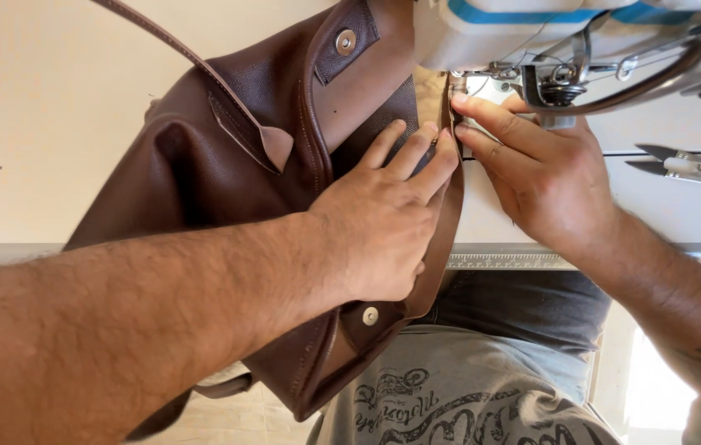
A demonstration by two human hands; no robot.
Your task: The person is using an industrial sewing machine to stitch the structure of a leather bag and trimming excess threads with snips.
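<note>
Brown leather bag spread across the pale bench, its bulk to the left of the sewing machine head and one corner hanging off the near bench edge toward the lap. Bag edge running near-to-far, straight up under the machine's foot and needle area — long axis pointing away from the body, in line with the feed.

Left hand flat on the leather, palm down, fingers extended and pressed together, tips touching the edge just short of the foot; open, gripping nothing, only pressing. Right hand on the other side of that edge, thumb and forefinger pinched on the edge strip right beside the needle, remaining fingers curled loosely. Right hand nearer the needle; left hand just behind and to the left, fingertips of the two almost meeting across the seam.

Counted: one bag; two hands; two metal snap studs in view — one on the upper flap, one near the lower corner; one strap crossing toward the top left (a second strap-like piece partly hidden below the forearm); one pair of thread snips lying on the bench well right of the hands; one ruler strip along the near bench edge.
</note>
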